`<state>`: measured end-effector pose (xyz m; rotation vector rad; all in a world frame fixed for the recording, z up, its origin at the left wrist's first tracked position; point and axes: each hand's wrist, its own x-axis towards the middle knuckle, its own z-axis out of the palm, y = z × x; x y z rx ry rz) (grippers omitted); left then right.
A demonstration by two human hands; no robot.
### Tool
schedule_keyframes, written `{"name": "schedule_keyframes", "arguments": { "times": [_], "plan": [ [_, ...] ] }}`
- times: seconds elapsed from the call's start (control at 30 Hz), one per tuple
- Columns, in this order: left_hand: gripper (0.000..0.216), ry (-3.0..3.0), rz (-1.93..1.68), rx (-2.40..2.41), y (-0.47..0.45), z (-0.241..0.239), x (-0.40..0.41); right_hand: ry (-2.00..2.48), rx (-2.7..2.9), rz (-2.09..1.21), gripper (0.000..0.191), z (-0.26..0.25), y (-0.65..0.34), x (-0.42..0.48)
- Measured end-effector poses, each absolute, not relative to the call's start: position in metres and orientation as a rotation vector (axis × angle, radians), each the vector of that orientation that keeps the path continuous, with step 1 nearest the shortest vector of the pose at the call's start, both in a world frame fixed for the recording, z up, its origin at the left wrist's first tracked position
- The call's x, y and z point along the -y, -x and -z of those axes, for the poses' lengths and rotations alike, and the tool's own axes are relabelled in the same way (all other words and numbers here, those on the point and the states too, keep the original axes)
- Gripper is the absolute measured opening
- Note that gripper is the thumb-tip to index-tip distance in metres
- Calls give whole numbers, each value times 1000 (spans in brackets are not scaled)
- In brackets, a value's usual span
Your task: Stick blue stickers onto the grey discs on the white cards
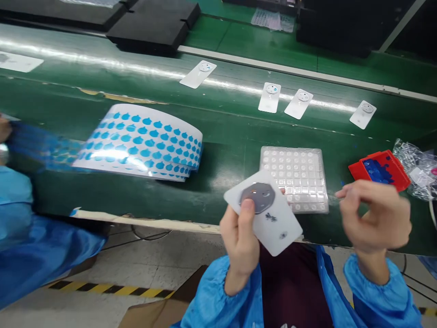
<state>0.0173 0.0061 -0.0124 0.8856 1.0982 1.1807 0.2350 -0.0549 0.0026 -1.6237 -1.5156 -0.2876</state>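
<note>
While the left hand (241,241) grips a white plate (283,230) above the near edge of the green worktop (228,187), its thumb presses on the dark, glossy octagonal panel (261,197) set into the plate's upper end. Small dark marks show on the white face below that panel. The right hand (377,216) hangs well apart from the plate, near a red bin (398,171); its fingers are curled, but motion blur hides the tips, so I cannot tell whether they are closed or hold anything.

Between the hands, just beyond the white plate, lies a clear plastic tray (322,182) divided into rows of small compartments. Blue pieces (377,171) sit in the red bin, and crumpled clear plastic bags (418,168) lie just beside it. To the left, a curved white sheet (139,141) bears rows of blue stickers. Farther back, four similar white plates lie spaced out on a glossy green strip (235,86). At far left shows a co-worker's blue sleeve (15,196).
</note>
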Motion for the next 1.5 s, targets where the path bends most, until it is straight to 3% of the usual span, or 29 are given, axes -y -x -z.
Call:
{"name": "schedule_keyframes", "arguments": {
  "times": [0.07,0.27,0.5,0.7,0.97,1.17,1.37,1.5],
  "plan": [
    [35,-848,-1213,-1153,-11,15,-14,1834,1218,453,16,5,-280,61],
    [33,-838,-1221,-1228,0,26,-32,2027,1488,498,8,21,-370,84],
    [35,-937,-1126,-1224,-4,29,-30,2229,1563,500,49,19,-315,74],
    [42,-1107,-968,-1211,-7,33,-30,1802,1969,-183,28,17,-236,45],
    [44,-1182,-918,-1233,-10,35,-32,1894,2121,-136,12,27,-222,30],
    [42,-1189,-898,-1210,-10,36,-32,1905,2128,-105,9,25,-220,30],
    [40,-1220,-918,-1212,-10,36,-32,1878,2113,-298,13,22,-223,25],
    [40,-1169,-880,-1158,-8,31,-29,1815,1783,-335,12,20,-232,32]
  ]
}}
